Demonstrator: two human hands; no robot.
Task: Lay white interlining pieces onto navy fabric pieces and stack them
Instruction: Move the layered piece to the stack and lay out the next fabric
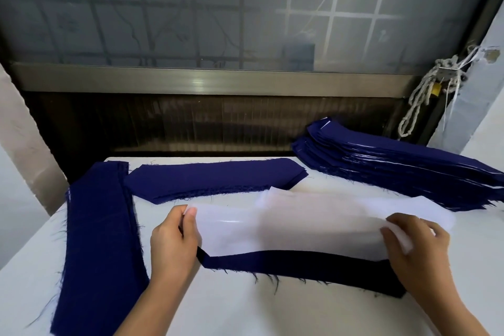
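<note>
White interlining piece stretches left to right, near, covering the far edge of a navy fabric piece. The right hand grips its right end with curled fingers; the left hand pinches its left end.

Bare table near; navy stacks crowd the far edge.
</note>
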